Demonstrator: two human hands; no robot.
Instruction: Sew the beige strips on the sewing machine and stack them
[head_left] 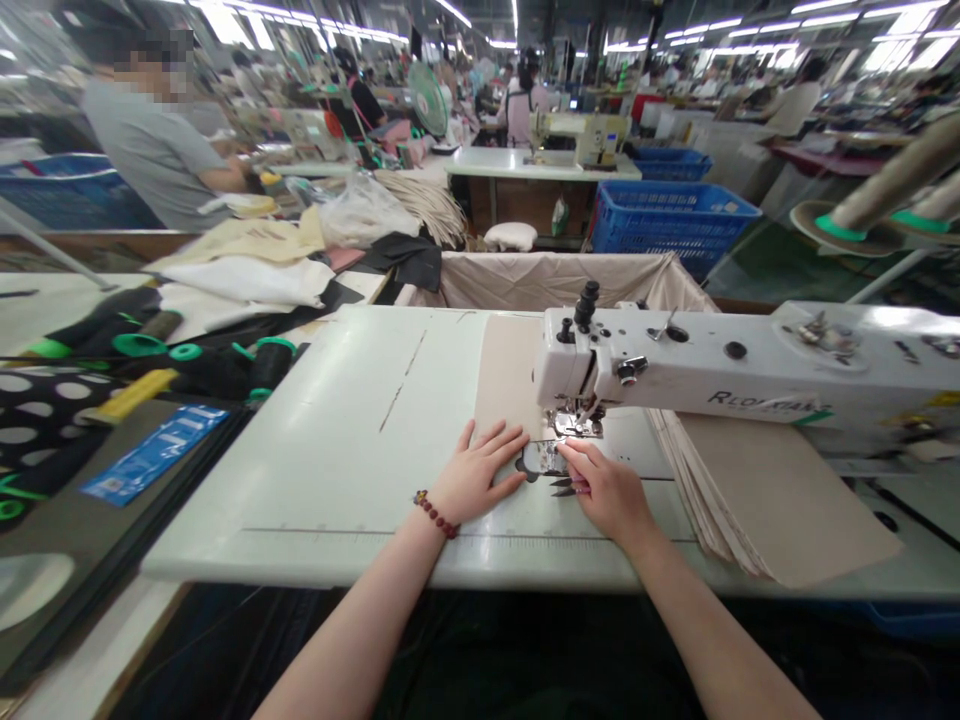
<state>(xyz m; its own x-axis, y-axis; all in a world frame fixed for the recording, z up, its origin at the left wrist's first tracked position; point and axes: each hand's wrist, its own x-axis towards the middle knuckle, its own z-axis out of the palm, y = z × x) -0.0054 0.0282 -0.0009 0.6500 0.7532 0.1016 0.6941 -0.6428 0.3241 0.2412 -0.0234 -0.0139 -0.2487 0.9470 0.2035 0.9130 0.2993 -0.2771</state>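
Observation:
My left hand (484,470) lies flat with fingers spread, its fingertips on the near end of a beige fabric panel (506,375). The panel runs away from me along the left side of the sewing machine (577,365). My right hand (607,490) is closed around small thread snips (562,487), whose dark blades point left out of the palm. Its forefinger and thumb reach the metal needle plate (545,457) just in front of the presser foot (574,425). Whether those fingertips also pinch a thread cannot be made out.
A stack of beige panels (780,490) lies right of the needle, partly under the machine arm. Left are thread spools (271,365), a blue packet (154,455) and polka-dot cloth (45,415). Behind the table stand a cloth-lined bin (517,282) and blue crate (667,215). A co-worker (150,140) stands at far left.

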